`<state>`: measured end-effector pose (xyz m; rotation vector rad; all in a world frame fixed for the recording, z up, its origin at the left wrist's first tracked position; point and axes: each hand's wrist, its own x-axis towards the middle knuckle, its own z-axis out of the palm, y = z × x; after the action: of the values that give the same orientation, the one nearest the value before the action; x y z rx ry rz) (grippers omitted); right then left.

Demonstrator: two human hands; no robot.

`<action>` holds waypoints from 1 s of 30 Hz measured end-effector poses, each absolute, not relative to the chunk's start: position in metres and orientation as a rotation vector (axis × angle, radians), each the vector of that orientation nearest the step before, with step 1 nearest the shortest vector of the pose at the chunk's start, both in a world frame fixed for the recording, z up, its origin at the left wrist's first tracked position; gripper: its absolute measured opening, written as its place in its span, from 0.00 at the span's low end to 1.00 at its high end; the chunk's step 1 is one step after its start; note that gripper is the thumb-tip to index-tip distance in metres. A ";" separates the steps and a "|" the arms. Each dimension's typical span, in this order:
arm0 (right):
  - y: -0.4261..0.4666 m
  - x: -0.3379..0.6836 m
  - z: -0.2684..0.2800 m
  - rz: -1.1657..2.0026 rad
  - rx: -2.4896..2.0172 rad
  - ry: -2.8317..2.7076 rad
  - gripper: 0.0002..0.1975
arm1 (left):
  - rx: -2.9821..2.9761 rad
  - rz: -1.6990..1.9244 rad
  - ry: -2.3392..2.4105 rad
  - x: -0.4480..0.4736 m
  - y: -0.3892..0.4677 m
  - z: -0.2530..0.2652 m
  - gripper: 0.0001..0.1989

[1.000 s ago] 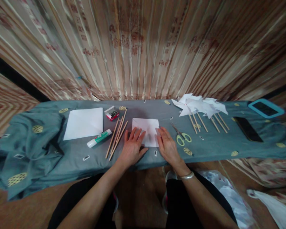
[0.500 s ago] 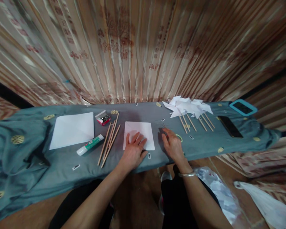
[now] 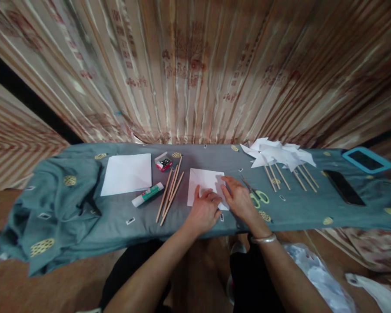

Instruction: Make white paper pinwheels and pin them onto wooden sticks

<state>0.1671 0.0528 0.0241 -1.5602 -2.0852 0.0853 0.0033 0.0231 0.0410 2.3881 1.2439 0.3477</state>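
Observation:
A square sheet of white paper [image 3: 198,178] lies on the grey-green cloth in front of me. My left hand [image 3: 206,209] rests on its lower part, fingers apart and pressing down. At the sheet's right edge, my right hand [image 3: 239,195] touches the paper with its fingertips, thumb and forefinger apart. Just right of that hand lie scissors [image 3: 256,194] with pale green handles, which no hand holds. To the left are several wooden sticks [image 3: 171,191], a glue stick [image 3: 147,194] and a small open red-and-white box [image 3: 163,162] of dark small pieces.
A stack of white paper [image 3: 127,174] lies at the left. Several paper pinwheels [image 3: 278,152] on sticks are at the back right. Beyond them are a dark phone [image 3: 343,187] and a blue-framed tablet [image 3: 366,159]. Bunched cloth [image 3: 61,195] covers the left end; a plastic bag [image 3: 316,274] is on the floor.
My right hand has moved left from beside the scissors onto the paper's right edge, uncovering the scissors. My left hand stays on the paper. The whole view has shifted, with objects appearing farther right.

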 end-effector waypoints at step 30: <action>0.103 0.075 0.052 0.440 -1.260 -2.398 0.14 | 2.352 0.427 1.203 -0.009 0.025 0.019 0.18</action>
<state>0.0746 0.1026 0.0519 -1.2602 -2.3975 0.4399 -0.0086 0.0253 0.0191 2.3518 1.2026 0.4270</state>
